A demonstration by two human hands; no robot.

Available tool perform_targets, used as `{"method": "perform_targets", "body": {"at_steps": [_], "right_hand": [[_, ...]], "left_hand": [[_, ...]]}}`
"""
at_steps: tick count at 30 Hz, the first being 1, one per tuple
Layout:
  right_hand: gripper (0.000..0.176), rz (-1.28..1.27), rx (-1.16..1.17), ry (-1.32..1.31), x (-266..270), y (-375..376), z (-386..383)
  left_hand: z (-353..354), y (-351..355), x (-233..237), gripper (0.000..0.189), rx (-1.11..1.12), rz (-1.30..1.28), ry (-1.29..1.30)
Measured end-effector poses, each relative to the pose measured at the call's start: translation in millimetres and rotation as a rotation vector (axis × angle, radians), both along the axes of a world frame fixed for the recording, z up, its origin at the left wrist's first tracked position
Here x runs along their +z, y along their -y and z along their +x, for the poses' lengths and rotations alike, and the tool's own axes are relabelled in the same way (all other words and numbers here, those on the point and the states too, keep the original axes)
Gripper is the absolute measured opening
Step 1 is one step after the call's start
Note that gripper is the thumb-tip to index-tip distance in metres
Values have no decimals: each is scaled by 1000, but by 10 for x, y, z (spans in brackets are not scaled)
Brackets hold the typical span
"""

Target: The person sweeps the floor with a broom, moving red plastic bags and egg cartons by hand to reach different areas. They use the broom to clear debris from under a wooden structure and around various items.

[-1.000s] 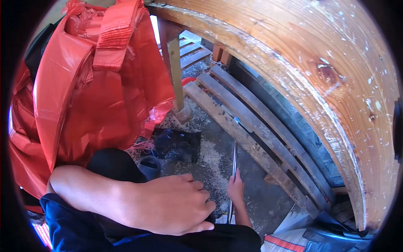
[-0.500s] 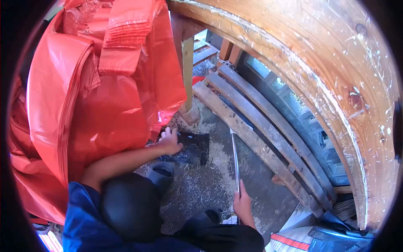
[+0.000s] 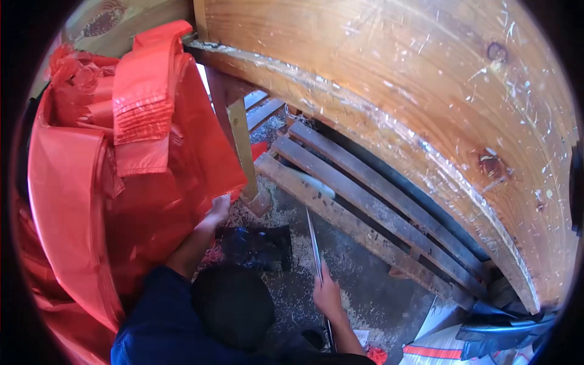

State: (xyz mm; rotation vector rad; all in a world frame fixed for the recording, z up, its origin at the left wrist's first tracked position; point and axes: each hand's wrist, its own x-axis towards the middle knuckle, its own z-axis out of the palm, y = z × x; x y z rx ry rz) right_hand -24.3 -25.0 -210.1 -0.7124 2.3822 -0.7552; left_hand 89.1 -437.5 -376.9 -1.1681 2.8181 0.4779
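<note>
My left hand (image 3: pixel 220 210) is at the lower right edge of the hanging red plastic bags (image 3: pixel 146 213), touching or just beside them; its fingers are partly hidden and blurred. My right hand (image 3: pixel 327 293) is closed around a thin metal pole (image 3: pixel 314 246), which slants up toward the wooden slats (image 3: pixel 365 222). The pole's far end is at the nearest slat, and a pale flat piece (image 3: pixel 313 184) shows between the slats. A crumpled black plastic bag (image 3: pixel 255 246) lies on the floor between my hands.
A scuffed wooden table (image 3: pixel 389 67) rises across the top and right, with a wooden leg (image 3: pixel 242 146) behind the red bags. Small pale scraps litter the floor (image 3: pixel 359 267). A white sack with a red stripe (image 3: pixel 433 353) stands at the lower right, black plastic on it.
My left hand has moved from above the black bag to the red bags' edge. My right hand still grips the pole; its pale end now shows past the nearest slat. The view has shifted.
</note>
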Motion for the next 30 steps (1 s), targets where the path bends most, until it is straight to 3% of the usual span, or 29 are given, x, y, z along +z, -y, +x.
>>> {"method": "perform_targets", "body": {"at_steps": [1,2,3,4,5,7,9,10,11,12,13,15,17,18,19,20,21,23,25,28,30], "right_hand": [[56,2,-3,40,36,89,-2],[56,9,-14,44,-49,173,-33],[56,1,26,-1,-226,268,-103],[55,-7,73,-45,-327,316,-129],[55,0,68,-39,-321,283,-91],[54,175,98,1,-208,197,-54],[55,195,108,41,-59,-90,30],[56,98,130,-24,-69,-371,80],[57,0,150,-87,-62,-658,114],[57,95,106,30,168,-850,175],[57,189,59,146,389,-1019,236],[54,143,36,114,421,-1425,351],[54,231,-57,145,542,-1431,461],[53,303,-141,169,562,-1397,492],[53,301,-146,165,508,-1355,501],[54,149,-134,120,385,-1298,485],[55,-3,-121,76,241,-1243,457],[56,-39,-96,17,-38,-1070,379],[55,-6,-138,-95,-155,-759,300],[57,-94,-160,-189,-350,-327,71],[56,-134,-172,-168,-485,-29,-161]], "left_hand": [[31,-129,98,63,102,45,7],[40,-296,200,45,-90,106,267],[-10,-620,609,29,-285,161,523],[34,-968,796,20,-454,163,429],[41,-1177,588,23,-681,263,302],[-76,-1776,307,31,-1054,559,371],[-29,-2290,542,28,-1227,860,-19],[-21,-2359,573,28,-1220,861,-30],[-24,-2402,627,29,-1260,1181,50],[5,-2429,651,30,-1285,1507,140],[14,-2350,725,30,-1285,1511,137],[-14,-2033,924,33,-1066,1062,78],[-76,-1805,1045,31,-828,922,-100],[-136,-1733,1171,31,-838,921,-102],[-162,-1675,1340,32,-688,943,-195],[-169,-1623,1527,33,-536,958,-286],[-163,-1598,1729,33,-539,955,-284],[-100,-1573,2221,33,-524,1326,-524],[38,-1486,2869,31,-758,1421,-590],[339,-1612,3795,23,-1025,1116,-616],[440,-1826,3985,19,-1230,996,-665]]}}
